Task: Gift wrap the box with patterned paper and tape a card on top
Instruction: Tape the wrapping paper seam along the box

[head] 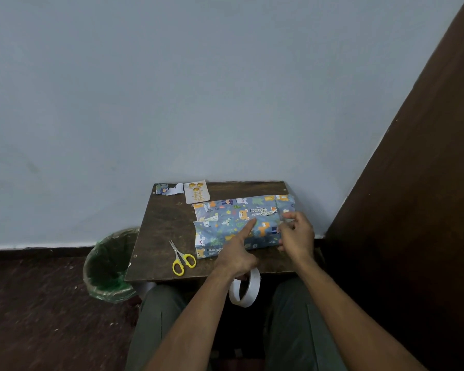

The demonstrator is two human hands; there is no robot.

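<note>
The box wrapped in blue animal-patterned paper (233,223) lies on the right half of a small dark wooden table (164,226). My left hand (237,253) presses its straight index finger on the paper's overlapping seam at the middle of the top. Its other fingers curl round a white tape roll (245,290) that hangs below the table's front edge. My right hand (296,234) pinches the paper at the box's right end, thumb and fingers curled. A white card (198,194) with gold balloons lies at the table's back, just left of the box.
Yellow-handled scissors (182,259) lie near the front left of the table. Paper scraps (169,189) sit at the back left corner. A green-lined waste bin (109,266) stands on the floor to the left. A dark wooden panel (413,183) rises close on the right.
</note>
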